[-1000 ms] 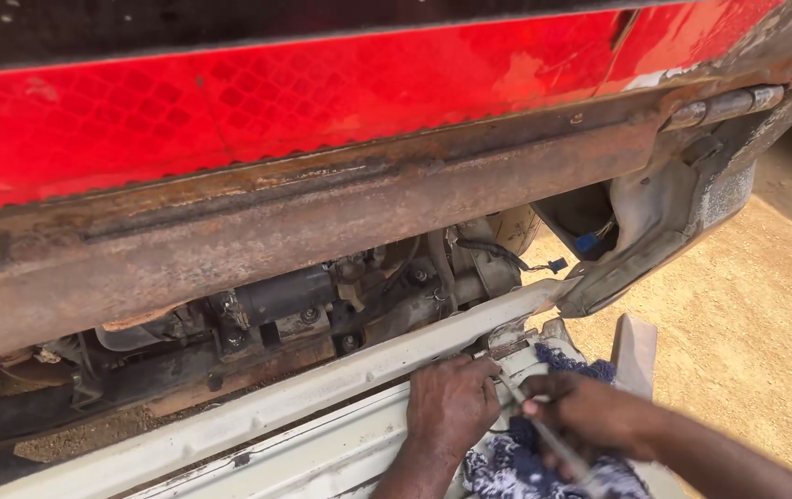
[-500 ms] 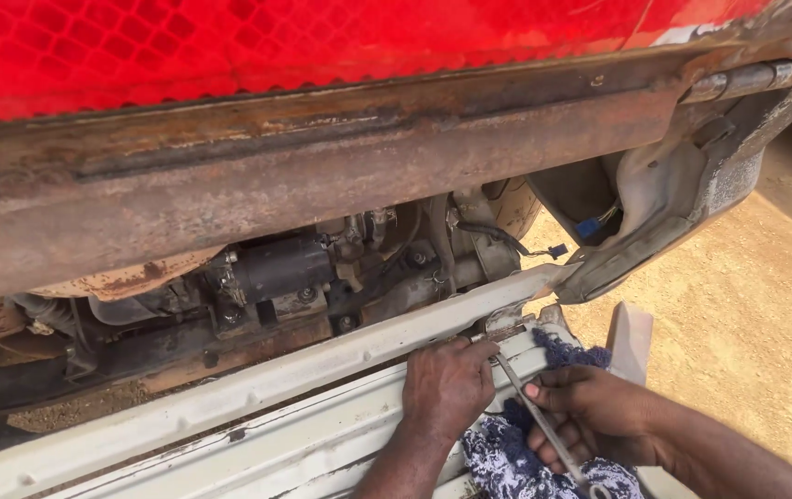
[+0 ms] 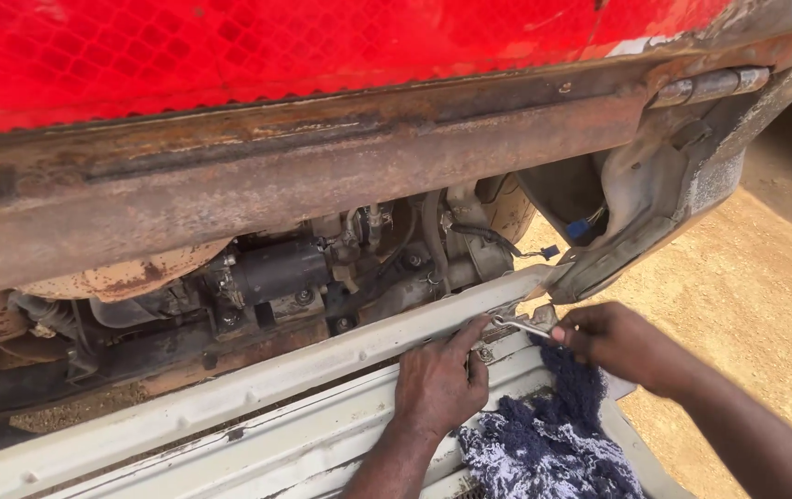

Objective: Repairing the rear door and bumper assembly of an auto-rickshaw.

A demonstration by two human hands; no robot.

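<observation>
A metal wrench is gripped in the closed right hand at the upper right edge of the white panel. The left hand is pressed flat beside it, fingers spread. A blue rag lies below; a red reflective panel spans above.

A red reflective panel and a rusty beam are seen above the fingers, a dark motor up-left, sandy ground to the right.
</observation>
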